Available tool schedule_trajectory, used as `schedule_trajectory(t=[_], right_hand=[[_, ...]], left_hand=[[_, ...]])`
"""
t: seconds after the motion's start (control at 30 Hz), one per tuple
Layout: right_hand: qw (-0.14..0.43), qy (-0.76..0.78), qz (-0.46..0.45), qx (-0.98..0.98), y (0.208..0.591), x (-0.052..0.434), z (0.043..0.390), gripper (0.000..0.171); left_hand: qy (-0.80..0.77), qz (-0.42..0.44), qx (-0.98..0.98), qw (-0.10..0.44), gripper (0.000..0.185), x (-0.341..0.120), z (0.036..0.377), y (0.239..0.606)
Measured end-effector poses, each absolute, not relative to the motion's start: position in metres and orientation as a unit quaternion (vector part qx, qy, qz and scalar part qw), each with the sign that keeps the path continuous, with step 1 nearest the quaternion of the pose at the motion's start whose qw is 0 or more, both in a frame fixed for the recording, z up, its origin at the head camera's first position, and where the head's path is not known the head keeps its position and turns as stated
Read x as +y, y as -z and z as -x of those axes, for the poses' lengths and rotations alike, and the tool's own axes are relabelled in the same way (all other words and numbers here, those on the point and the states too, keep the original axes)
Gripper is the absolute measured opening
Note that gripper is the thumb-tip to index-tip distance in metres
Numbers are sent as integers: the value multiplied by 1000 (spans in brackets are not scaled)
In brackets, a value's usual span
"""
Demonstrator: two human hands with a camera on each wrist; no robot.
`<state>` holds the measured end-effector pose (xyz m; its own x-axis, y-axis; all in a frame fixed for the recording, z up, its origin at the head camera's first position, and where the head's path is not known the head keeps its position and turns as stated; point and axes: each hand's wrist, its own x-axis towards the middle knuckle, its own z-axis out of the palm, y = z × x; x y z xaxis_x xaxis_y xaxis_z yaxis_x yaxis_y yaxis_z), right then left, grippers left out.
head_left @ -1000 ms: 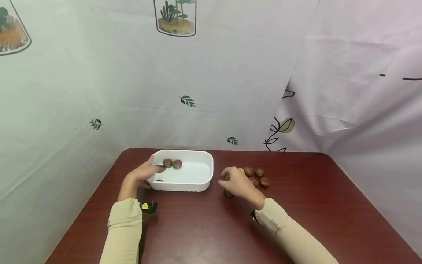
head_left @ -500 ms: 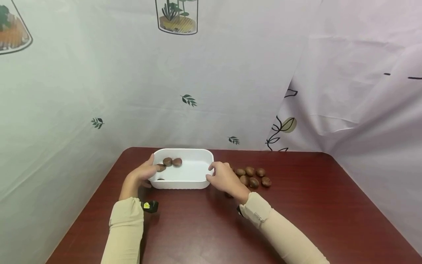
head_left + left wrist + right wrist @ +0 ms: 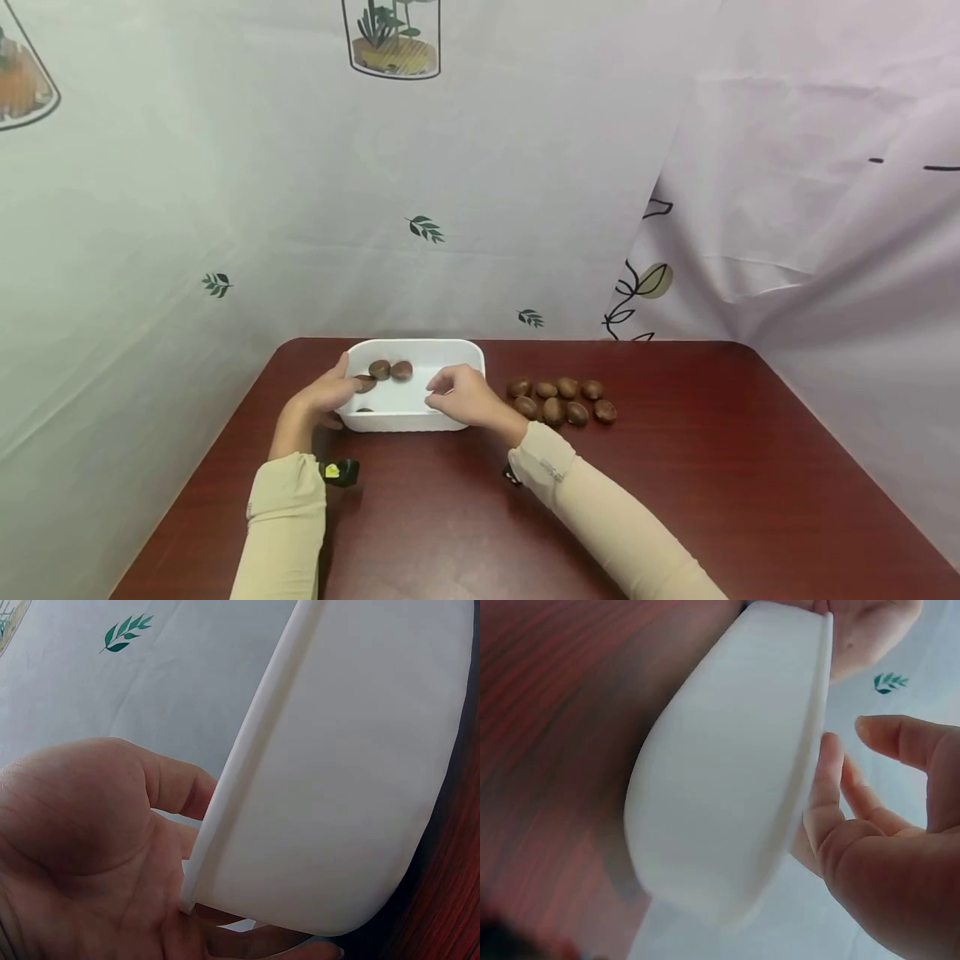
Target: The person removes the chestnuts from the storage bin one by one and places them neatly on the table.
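A: Left hand (image 3: pixel 318 402) is gripping the left end of the white plastic tray (image 3: pixel 457 354), thumb over the rim, fingers curling under the wall. The left wrist view is showing the rim (image 3: pixel 247 761) running across the palm.

B: And the right?

A: Right hand (image 3: pixel 461 396) is hovering over the tray's near right part, fingers bent downward. In the right wrist view the fingers (image 3: pixel 829 787) are lying just beside the rim with the thumb apart. Nothing is showing between the fingertips; whether a nut is being held or let go, I cannot tell.

B: Where are the chestnuts sitting?

A: Two lots. In the tray: two chestnuts (image 3: pixel 390 370) side by side near the far left, one more by the left thumb, and a dark one partly hidden behind the near wall. On the dark red table (image 3: pixel 675 467): a loose cluster of about seven chestnuts (image 3: pixel 558 400), just right of the tray, well apart from either hand.

B: Progress, by your reading?

A: Judging from the count, a bit over a third is lying in the tray; the bigger share is waiting on the table. Tray is sitting flat and steadied.
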<state>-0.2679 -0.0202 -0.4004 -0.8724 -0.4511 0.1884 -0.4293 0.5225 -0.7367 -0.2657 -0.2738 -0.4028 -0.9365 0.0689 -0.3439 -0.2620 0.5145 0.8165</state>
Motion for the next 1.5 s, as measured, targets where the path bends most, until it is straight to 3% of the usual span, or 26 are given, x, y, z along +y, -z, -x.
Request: schedule_trajectory(t=[0.4,0.77,1.0,1.27,1.5], right_hand=[[54,390,244,886,415,-64,279,18],[213,497,203,817,428,-94,299,33],[293,539,231,755,433,-104,307,45],[301,506,277,760,438,-107,310,55],[285,456,316,782,440,-109,312,48]], left_hand=[[-481,43,859,169,86,-272,267,406],[-479,36,862,165,85,-274,267,403],[-474,36,865,161,82,-272,265,405],[-473,39,865,161,80,-269,263,405],[-467,32,869,159,88,-270,263,403]])
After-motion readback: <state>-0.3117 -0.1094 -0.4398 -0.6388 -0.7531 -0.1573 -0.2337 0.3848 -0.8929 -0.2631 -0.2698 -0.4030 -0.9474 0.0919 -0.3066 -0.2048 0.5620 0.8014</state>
